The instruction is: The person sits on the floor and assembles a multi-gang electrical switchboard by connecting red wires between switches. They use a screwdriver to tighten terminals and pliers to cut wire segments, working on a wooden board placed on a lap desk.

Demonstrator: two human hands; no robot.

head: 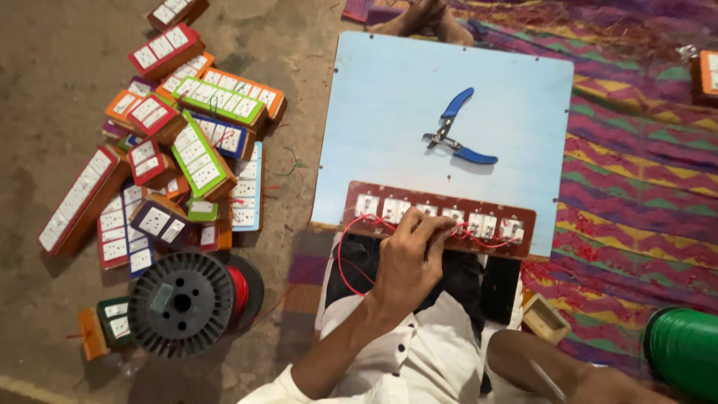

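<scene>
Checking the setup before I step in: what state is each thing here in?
Left hand: fingers on the red wire at the switch panel.
Switch panel: lying flat on the blue board.
Pliers: open, untouched.
Wire spool: lying on its side.
Right hand: not in view.

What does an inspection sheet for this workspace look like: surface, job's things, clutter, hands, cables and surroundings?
Surface: pale blue board resting across the person's lap.
Job's things: brown switch panel with a row of white switches along the board's near edge; blue-handled pliers lie open at mid-board.
Clutter: heap of coloured switch boxes on the ground to the left; small wooden box by the right knee.
Hands: left hand rests on the panel, fingers pinching the red wire; right hand out of view.
Cables: red wire loops from the panel down over the lap; black spool of red wire, green spool at the right edge.
Surroundings: bare ground left, striped woven mat right.
</scene>
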